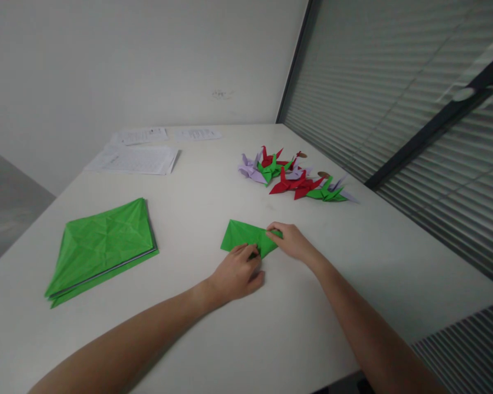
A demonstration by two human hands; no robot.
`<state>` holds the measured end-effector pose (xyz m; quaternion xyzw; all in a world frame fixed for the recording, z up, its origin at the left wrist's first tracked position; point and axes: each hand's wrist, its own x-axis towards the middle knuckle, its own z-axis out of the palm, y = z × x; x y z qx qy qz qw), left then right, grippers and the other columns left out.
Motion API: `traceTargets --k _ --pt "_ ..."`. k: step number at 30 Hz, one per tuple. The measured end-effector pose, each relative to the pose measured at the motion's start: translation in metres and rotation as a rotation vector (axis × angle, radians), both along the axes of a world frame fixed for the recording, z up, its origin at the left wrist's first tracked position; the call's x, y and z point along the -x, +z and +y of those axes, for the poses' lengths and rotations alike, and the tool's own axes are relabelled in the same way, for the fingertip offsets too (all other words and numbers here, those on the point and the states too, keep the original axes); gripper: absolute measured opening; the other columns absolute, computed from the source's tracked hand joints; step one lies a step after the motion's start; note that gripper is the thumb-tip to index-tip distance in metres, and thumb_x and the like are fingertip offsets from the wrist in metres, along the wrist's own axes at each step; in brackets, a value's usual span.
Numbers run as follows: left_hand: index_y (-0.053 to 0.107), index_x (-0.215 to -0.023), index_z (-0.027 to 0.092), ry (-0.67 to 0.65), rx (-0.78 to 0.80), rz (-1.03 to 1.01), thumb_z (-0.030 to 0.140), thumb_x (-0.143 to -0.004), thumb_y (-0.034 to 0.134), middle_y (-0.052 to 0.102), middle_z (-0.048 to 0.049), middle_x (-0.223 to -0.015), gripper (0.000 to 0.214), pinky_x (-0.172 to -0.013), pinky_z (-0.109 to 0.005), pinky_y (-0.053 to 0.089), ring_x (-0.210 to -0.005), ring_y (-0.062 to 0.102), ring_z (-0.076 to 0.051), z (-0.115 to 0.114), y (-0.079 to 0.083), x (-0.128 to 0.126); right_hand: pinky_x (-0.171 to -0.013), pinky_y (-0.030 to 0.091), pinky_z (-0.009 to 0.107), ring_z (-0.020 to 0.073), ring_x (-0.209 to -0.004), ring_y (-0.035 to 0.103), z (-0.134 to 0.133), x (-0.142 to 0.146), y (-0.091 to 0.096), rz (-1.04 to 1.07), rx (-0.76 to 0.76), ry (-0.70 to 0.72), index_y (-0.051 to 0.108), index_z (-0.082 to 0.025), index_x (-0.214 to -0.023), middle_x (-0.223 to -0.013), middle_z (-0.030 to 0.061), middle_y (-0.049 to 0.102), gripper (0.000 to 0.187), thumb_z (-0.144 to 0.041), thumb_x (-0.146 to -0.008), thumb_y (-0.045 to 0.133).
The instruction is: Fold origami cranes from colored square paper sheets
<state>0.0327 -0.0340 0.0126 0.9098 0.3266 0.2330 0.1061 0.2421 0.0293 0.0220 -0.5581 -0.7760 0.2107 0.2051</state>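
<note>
A partly folded piece of green origami paper [243,234] lies on the white table [189,339], in front of me. My left hand [239,271] rests on its near edge with curled fingers pressing the paper down. At the paper's right corner, my right hand [290,239] pinches the green sheet between thumb and fingers. The fingers of both hands cover part of the near and right edges, so the exact fold there is hidden.
To the left sits a stack of creased green paper sheets [107,235]. Several folded paper cranes [285,183] in red, green and lilac lie at the back right. Printed papers [142,160] are at the back left. Window blinds [386,98] border the right side.
</note>
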Motion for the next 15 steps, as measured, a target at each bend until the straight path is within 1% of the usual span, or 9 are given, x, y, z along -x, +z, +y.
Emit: traceTargets --k 4,8,11,15 --pt "0.065 -0.085 0.014 -0.001 -0.02 -0.027 0.025 -0.087 0.054 0.062 -0.0123 -0.101 0.016 -0.097 -0.043 0.052 -0.101 0.062 -0.025 0.0 -0.003 0.0 -0.075 0.047 0.028 0.0194 -0.082 0.068 0.002 0.002 -0.004 0.001 -0.021 -0.053 0.068 -0.02 -0.088 -0.088 0.0052 0.074 0.012 -0.023 -0.085 0.057" --pt "0.065 -0.081 0.013 -0.003 -0.034 -0.044 0.024 -0.087 0.054 0.062 -0.0135 -0.1 0.017 -0.095 -0.04 0.053 -0.1 0.062 -0.024 -0.001 -0.005 0.001 -0.072 0.047 0.028 0.0191 -0.078 0.068 0.002 0.005 -0.008 -0.049 -0.046 -0.091 0.067 -0.021 -0.089 -0.087 0.0045 0.074 0.011 -0.023 -0.085 0.057" --pt "0.064 -0.073 0.013 0.005 -0.038 -0.062 0.022 -0.087 0.053 0.062 -0.0133 -0.097 0.02 -0.09 -0.037 0.054 -0.096 0.063 -0.023 -0.001 -0.005 0.001 -0.073 0.046 0.028 0.0195 -0.08 0.068 0.002 0.008 -0.01 -0.089 -0.072 -0.124 0.066 -0.022 -0.088 -0.086 0.0042 0.074 0.011 -0.023 -0.085 0.056" --pt "0.065 -0.069 0.015 0.045 -0.083 -0.015 0.025 -0.086 0.055 0.063 -0.0101 -0.087 0.022 -0.079 -0.038 0.054 -0.086 0.061 -0.022 -0.001 -0.002 0.0 -0.075 0.045 0.028 0.0194 -0.081 0.069 0.0 0.012 -0.008 -0.142 -0.081 -0.152 0.065 -0.022 -0.089 -0.087 0.0036 0.075 0.01 -0.024 -0.087 0.056"
